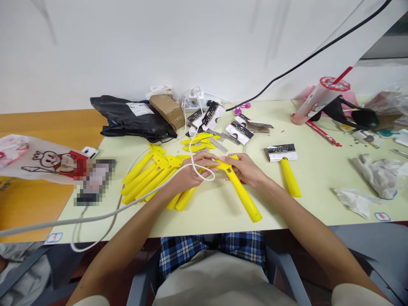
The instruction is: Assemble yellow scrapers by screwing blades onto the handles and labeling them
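Observation:
Both my hands hold a yellow plastic scraper (244, 195) by its wide head, its long handle pointing down and right. My left hand (194, 172) has its fingers closed on the left end of the head, partly behind a white cable. On the head's right end, my right hand (244, 168) is closed, with a bit of red showing beneath it. Left of my hands several more yellow scrapers (145, 180) lie in a fanned pile. Flat yellow pieces (199, 142) and grey metal strips (219, 145) lie just beyond.
Black-and-white cards (239, 131) lie behind my hands; a yellow scraper with a card (290, 176) lies to the right. A white cable (105, 217) crosses the left side. A black bag (134, 119), brown box (167, 110), phone (95, 182), tall cup (320, 100) and crumpled plastic (376, 174) surround the work.

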Action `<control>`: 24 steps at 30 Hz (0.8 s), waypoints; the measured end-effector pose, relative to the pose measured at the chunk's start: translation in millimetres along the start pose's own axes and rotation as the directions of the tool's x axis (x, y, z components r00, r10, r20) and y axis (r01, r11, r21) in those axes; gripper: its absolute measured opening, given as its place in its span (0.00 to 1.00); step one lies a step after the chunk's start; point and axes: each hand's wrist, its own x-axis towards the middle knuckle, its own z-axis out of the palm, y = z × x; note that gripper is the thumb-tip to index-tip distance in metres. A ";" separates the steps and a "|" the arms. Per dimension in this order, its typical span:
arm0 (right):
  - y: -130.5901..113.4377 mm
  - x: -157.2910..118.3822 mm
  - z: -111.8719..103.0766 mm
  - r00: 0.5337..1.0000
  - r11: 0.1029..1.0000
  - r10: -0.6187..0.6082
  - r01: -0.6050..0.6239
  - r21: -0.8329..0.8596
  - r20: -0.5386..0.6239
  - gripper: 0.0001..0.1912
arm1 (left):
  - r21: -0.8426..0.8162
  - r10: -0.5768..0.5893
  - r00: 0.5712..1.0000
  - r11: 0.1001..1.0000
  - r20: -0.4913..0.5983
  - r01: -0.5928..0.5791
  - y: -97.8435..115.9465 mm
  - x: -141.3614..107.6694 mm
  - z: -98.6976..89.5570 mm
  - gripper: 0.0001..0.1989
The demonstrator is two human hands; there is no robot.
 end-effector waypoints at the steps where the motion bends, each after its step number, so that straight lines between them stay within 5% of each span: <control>1: -0.3 -0.5 1.5 1.000 1.000 -0.003 0.003 0.019 -0.006 0.29 | 0.001 -0.019 1.000 1.000 -0.014 0.019 0.8 -0.3 0.0 0.14; 14: 5.6 0.0 7.6 0.995 0.998 -0.058 0.059 0.011 -0.079 0.26 | -0.170 -0.274 0.962 0.949 -0.021 0.266 18.8 12.1 0.6 0.09; 24: 9.0 0.1 7.7 0.992 0.995 -0.097 0.095 -0.023 -0.075 0.25 | -0.395 -0.535 0.841 0.759 0.076 0.518 22.4 15.0 -0.2 0.14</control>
